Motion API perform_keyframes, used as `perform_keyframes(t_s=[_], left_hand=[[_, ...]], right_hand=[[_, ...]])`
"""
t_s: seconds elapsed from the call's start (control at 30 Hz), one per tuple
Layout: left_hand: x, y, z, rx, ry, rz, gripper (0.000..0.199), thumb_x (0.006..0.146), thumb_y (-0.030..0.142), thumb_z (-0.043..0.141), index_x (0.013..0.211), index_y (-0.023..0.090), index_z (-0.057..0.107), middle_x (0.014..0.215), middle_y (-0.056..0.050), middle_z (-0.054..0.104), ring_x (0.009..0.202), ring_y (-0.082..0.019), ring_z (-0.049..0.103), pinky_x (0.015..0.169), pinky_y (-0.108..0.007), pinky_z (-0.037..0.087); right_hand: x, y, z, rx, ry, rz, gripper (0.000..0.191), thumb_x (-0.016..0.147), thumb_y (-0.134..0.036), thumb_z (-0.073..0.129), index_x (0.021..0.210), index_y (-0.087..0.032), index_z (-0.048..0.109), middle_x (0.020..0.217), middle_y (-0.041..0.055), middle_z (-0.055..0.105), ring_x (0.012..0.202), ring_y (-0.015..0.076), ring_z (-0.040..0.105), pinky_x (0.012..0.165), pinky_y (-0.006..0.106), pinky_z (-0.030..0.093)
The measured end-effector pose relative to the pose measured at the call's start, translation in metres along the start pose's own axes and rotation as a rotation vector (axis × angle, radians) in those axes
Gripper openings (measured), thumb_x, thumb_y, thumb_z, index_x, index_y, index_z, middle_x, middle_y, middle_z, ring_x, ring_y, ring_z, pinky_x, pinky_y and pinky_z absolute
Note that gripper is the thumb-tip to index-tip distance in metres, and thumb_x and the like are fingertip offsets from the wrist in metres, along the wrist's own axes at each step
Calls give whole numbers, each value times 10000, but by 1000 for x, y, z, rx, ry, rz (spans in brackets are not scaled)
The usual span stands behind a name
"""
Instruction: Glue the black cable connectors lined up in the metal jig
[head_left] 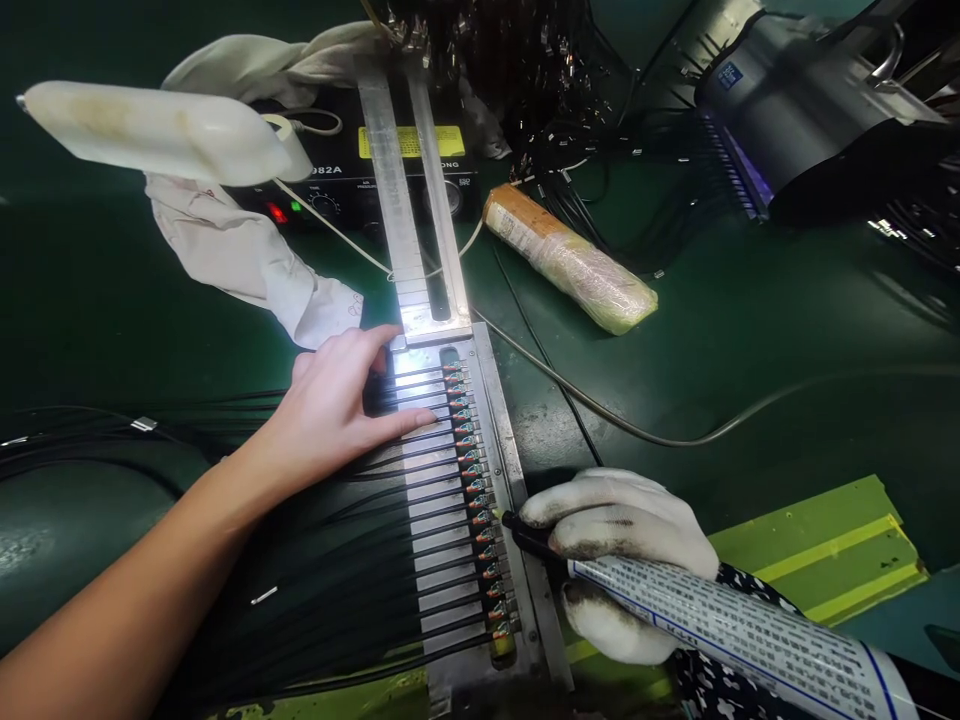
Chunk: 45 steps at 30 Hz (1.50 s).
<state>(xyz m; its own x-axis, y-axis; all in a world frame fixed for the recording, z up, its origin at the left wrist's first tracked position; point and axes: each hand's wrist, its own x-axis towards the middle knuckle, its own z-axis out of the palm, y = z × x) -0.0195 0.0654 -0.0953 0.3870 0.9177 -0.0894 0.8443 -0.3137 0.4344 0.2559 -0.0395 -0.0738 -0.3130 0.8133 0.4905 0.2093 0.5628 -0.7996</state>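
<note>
A long metal fixture lies down the middle, with a row of black cables laid side by side across it. Their ends show small coloured wires and metal connectors in a slot. My left hand, bare, rests on the upper left of the fixture, its thumb stretched over the cables and its index finger at the raised metal cover. In a stained white glove, my right hand grips a white printed tube with a black nozzle. The nozzle's tip is at the fixture's right edge, beside the connectors.
A black control box with lit indicators stands behind, near a white cloth sleeve and a white plastic bottle-like piece. A plastic-wrapped roll lies right of the cover. A grey lamp-like device and cable bundles sit farther back.
</note>
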Motion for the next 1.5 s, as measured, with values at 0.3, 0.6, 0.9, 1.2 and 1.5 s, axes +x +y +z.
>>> perform_keyframes(t_s=[0.3, 0.6, 0.9, 1.2, 1.5], left_hand=[[1, 2, 1, -14, -1, -2, 853, 753, 800, 518, 1364, 215, 409, 1024, -66, 534, 948, -278, 521, 822, -404, 347], [3, 2, 1, -5, 0, -10, 880, 732, 806, 527, 1357, 193, 430, 1021, -73, 547, 950, -286, 526, 816, -399, 357], [3, 0, 2, -2, 6, 3, 880, 729, 811, 521, 1357, 200, 434, 1015, -86, 555, 948, -308, 535, 813, -429, 374], [2, -1, 1, 5, 4, 3, 868, 740, 810, 522, 1366, 217, 417, 1024, -93, 557, 960, -319, 533, 815, -456, 375], [3, 0, 3, 8, 11, 10, 877, 731, 824, 515, 1355, 216, 424, 1012, -95, 562, 941, -318, 539, 789, -439, 374]], right_hand=[[-4, 2, 1, -25, 10, -31, 127, 782, -223, 662, 866, -133, 629, 877, 54, 717, 832, 179, 712, 700, 273, 575], [-14, -11, -3, -83, 17, -37, 137, 886, -280, 601, 899, -143, 608, 931, 60, 709, 857, 178, 704, 733, 308, 563], [-16, -3, 3, -75, -7, -23, 166, 841, -315, 648, 889, -159, 618, 916, 46, 713, 833, 186, 710, 666, 300, 557], [-15, -2, 6, -43, 19, -13, 179, 817, -307, 682, 891, -153, 626, 920, 46, 714, 841, 184, 710, 687, 295, 569], [-17, -5, 5, -67, 16, -12, 121, 776, -254, 641, 856, -166, 620, 888, 40, 715, 752, 183, 705, 633, 309, 564]])
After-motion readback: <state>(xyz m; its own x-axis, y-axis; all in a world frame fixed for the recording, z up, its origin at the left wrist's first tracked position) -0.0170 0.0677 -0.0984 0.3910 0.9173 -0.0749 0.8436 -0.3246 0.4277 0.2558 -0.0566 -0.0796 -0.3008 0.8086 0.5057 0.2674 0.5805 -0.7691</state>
